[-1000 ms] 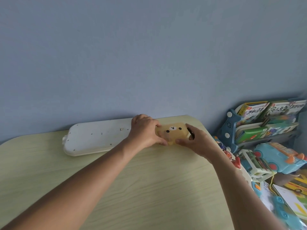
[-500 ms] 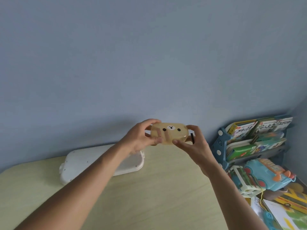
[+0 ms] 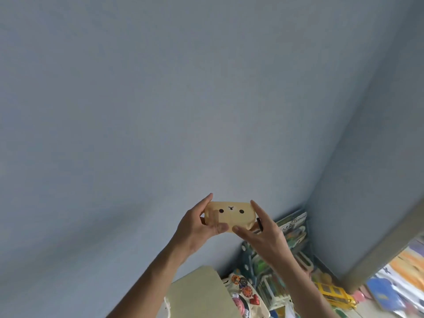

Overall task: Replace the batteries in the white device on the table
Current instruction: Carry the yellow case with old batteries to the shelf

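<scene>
A small tan case with a bear face (image 3: 230,214) is held up in front of the blue wall, well above the table. My left hand (image 3: 195,226) grips its left end, thumb across the lower front. My right hand (image 3: 259,228) grips its right end, thumb under the front edge. A short black piece (image 3: 259,224) sticks out by my right palm. Only a corner of the pale wooden table (image 3: 199,292) shows at the bottom. The white device is out of view.
A blue toy shelf with picture books (image 3: 291,228) stands against the wall at the right. Colourful toys (image 3: 243,292) crowd the floor beside the table's corner. A grey door frame (image 3: 378,244) slants across the lower right.
Both hands lifted the bear-face case off the table and raised it higher. The view tilted upward, so the white device has left the frame.
</scene>
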Demonstrator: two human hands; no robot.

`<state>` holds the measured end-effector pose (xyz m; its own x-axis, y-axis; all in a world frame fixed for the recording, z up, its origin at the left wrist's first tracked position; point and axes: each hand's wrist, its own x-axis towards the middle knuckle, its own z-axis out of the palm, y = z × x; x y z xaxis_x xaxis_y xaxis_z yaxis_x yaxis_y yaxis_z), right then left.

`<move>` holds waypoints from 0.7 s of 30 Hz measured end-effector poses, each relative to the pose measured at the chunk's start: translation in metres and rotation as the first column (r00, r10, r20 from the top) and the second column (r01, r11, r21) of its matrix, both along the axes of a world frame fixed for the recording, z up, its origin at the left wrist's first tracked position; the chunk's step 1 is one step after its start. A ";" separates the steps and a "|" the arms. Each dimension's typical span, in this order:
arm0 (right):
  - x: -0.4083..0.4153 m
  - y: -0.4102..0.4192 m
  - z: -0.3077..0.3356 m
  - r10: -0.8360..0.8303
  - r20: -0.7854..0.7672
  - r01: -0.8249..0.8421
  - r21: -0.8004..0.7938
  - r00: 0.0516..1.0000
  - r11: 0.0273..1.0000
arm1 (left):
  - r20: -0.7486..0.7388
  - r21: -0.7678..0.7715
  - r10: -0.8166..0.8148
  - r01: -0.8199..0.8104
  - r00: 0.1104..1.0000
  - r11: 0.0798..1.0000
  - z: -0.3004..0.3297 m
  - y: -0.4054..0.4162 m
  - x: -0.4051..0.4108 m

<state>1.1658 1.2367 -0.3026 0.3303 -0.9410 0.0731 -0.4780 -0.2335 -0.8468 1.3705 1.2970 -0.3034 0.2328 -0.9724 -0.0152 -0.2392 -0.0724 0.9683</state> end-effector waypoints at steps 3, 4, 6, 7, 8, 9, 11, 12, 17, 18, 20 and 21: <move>-0.037 0.014 0.097 -0.070 -0.002 0.070 -0.022 0.998 0.997 | 0.049 -0.037 -0.078 0.080 0.996 0.996 0.097 0.002 -0.033; -0.050 0.021 0.127 -0.099 0.005 0.099 -0.031 0.995 0.995 | 0.062 -0.053 -0.106 0.110 0.992 0.993 0.127 0.004 -0.045; -0.081 0.040 0.182 -0.149 0.028 0.151 -0.054 0.988 0.987 | 0.089 -0.086 -0.164 0.172 0.982 0.981 0.181 0.012 -0.072; -0.096 0.051 0.206 -0.181 0.041 0.183 -0.062 0.983 0.981 | 0.100 -0.102 -0.194 0.204 0.976 0.974 0.205 0.017 -0.085; -0.112 0.062 0.227 -0.212 0.056 0.216 -0.068 0.976 0.974 | 0.109 -0.122 -0.229 0.242 0.967 0.963 0.228 0.022 -0.101; -0.129 0.074 0.245 -0.236 0.066 0.240 -0.073 0.970 0.968 | 0.115 -0.134 -0.261 0.275 0.958 0.952 0.247 0.026 -0.117; -0.167 0.097 0.276 -0.288 0.097 0.295 -0.075 0.953 0.952 | 0.123 -0.148 -0.322 0.338 0.939 0.929 0.280 0.036 -0.154; -0.185 0.107 0.288 -0.315 0.116 0.325 -0.075 0.942 0.943 | 0.125 -0.149 -0.354 0.371 0.927 0.917 0.294 0.040 -0.172; -0.287 0.163 0.333 -0.455 0.160 0.473 -0.097 0.876 0.876 | 0.081 -0.179 -0.506 0.512 0.859 0.840 0.335 0.057 -0.278; -0.309 0.174 0.338 -0.482 0.172 0.501 -0.091 0.859 0.861 | 0.076 -0.186 -0.536 0.540 0.841 0.821 0.340 0.060 -0.302; -0.352 0.194 0.345 -0.514 0.203 0.537 -0.081 0.833 0.839 | 0.044 -0.186 -0.598 0.595 0.800 0.782 0.346 0.065 -0.349; -0.375 0.203 0.348 -0.531 0.214 0.557 -0.085 0.820 0.826 | 0.025 -0.179 -0.631 0.624 0.775 0.760 0.347 0.067 -0.374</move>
